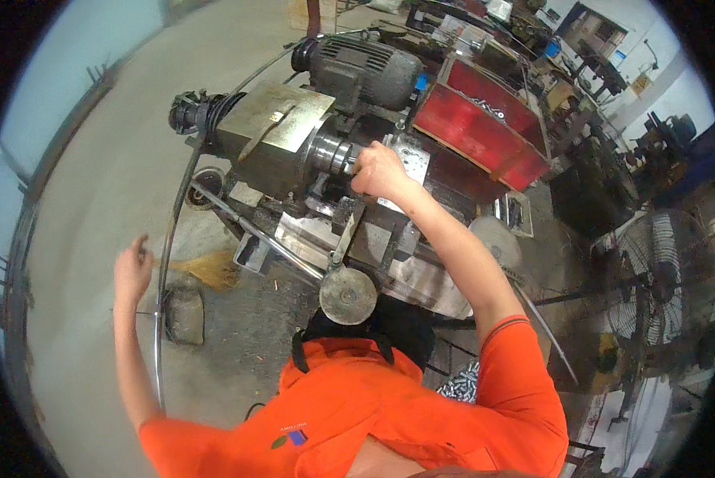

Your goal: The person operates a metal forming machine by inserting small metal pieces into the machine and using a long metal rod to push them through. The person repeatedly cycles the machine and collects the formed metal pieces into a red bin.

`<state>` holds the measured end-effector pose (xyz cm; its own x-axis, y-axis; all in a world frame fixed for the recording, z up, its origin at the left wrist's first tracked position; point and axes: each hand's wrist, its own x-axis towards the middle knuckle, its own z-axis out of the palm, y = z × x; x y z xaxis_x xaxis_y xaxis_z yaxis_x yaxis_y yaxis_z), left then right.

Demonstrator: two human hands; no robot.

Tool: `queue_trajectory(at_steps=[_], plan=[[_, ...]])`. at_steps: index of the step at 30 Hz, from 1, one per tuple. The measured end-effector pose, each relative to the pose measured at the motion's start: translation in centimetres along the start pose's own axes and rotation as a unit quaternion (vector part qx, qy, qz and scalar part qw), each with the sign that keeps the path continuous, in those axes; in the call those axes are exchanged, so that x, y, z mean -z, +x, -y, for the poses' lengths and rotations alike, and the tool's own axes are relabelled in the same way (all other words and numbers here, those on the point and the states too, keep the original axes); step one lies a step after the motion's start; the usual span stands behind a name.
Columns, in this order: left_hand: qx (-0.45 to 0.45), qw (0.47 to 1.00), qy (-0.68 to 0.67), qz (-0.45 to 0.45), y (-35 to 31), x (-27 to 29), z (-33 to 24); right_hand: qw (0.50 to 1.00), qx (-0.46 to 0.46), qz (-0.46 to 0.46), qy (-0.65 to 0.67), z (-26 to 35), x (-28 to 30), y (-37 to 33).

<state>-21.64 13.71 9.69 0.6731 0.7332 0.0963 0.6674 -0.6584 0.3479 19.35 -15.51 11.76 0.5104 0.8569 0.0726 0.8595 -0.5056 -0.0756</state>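
My right hand [379, 172] is closed at the front of the steel spindle chuck [326, 154] of a lathe-like machine. Whatever its fingers grip is hidden behind the hand. Out to the left, my left hand [133, 275] is raised with curled fingers, and a dark spot shows between them, too small to name. Just right of that hand runs a long lever bar [158, 338], apart from it as far as I can see. The machine's headstock [262, 119] carries a flat metal cover. Close to my body is a round metal disc [348, 295] on an arm.
An electric motor [361, 70] sits behind the headstock. Beyond the chuck stands a red metal bin [473, 131] with small metal parts. At right is a fan [650, 275]. A straw broom [206, 269] lies on the floor, and several shiny parts [461, 384] are heaped beside my body.
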Motion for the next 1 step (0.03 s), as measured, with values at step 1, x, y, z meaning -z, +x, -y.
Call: queue_trajectory(at_steps=[1], plan=[[0.036,0.999,0.036,0.015,-1.65,-0.44,1.92,0.998,-0.025,0.037,0.039,0.88,0.44,0.47]])
